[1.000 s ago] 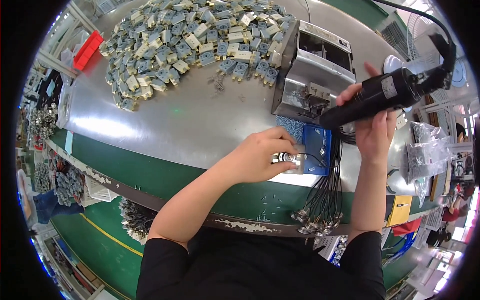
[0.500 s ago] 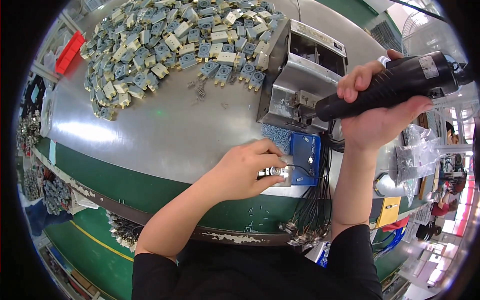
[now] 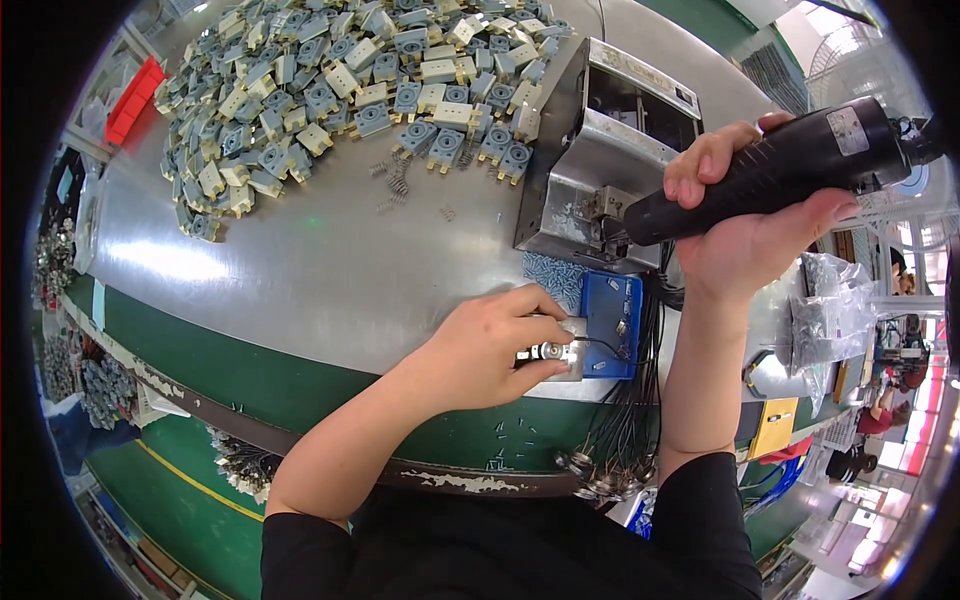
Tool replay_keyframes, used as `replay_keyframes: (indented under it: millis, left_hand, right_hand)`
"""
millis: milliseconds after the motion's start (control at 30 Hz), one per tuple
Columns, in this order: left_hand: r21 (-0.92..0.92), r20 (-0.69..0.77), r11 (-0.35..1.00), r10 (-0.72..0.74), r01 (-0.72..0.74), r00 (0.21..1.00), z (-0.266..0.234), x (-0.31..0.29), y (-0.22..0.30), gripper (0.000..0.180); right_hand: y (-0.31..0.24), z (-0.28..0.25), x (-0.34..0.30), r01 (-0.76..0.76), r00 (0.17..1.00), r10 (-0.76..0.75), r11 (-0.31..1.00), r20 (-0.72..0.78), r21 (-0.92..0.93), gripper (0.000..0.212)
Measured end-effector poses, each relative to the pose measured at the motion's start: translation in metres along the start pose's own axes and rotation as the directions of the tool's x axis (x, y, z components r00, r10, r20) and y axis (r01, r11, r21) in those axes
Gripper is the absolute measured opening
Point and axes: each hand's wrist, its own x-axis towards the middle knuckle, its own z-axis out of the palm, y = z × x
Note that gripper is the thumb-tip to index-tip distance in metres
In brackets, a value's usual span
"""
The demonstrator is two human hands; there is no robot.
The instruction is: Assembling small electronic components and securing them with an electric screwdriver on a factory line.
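My right hand (image 3: pixel 745 215) wraps round a black electric screwdriver (image 3: pixel 770 175), held slanting with its tip end at the metal screw feeder (image 3: pixel 610 150). Whether the tip touches the feeder's outlet is hard to make out. With thumb and fingers my left hand (image 3: pixel 505 340) grips a small metal part (image 3: pixel 545 352) on a metal block (image 3: pixel 575 350) near the table's front edge; the fingers cover much of it. A thin black wire runs from there across a blue tray (image 3: pixel 610 300). Small screws (image 3: pixel 552 275) lie heaped behind the block.
Many grey and cream switch-like housings (image 3: pixel 340 85) are piled at the back left. Loose springs (image 3: pixel 398 180) lie before them. Black wires with metal ends (image 3: pixel 610 470) hang over the front edge. Stray screws (image 3: pixel 500 450) lie on the green strip. A red bin (image 3: pixel 135 100) stands far left.
The screwdriver and my right hand have shifted slightly left relative to the feeder. My left hand keeps its grip on the small metal part with little change.
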Motion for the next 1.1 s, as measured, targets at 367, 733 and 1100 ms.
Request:
replay_keyframes:
  millis: [367, 733, 1100]
  left_hand:
    - [-0.013, -0.01, 1.0, -0.006, 0.006, 1.0, 0.001, -0.003, 0.001, 0.026]
    - [-0.012, -0.007, 1.0, -0.002, 0.002, 1.0, 0.0, -0.002, -0.001, 0.025]
    - [-0.026, -0.028, 1.0, -0.007, 0.007, 1.0, 0.002, -0.007, -0.003, 0.025]
  right_hand:
    - [-0.014, 0.009, -0.022, -0.06, 0.998, 0.066, 0.977, 0.02, -0.207, 0.108]
    - [-0.028, 0.015, -0.081, -0.199, 0.962, 0.193, 0.98, 0.194, 0.012, 0.111]
    - [-0.016, 0.014, -0.094, -0.162, 0.964, 0.156, 0.987, 0.218, 0.011, 0.116]
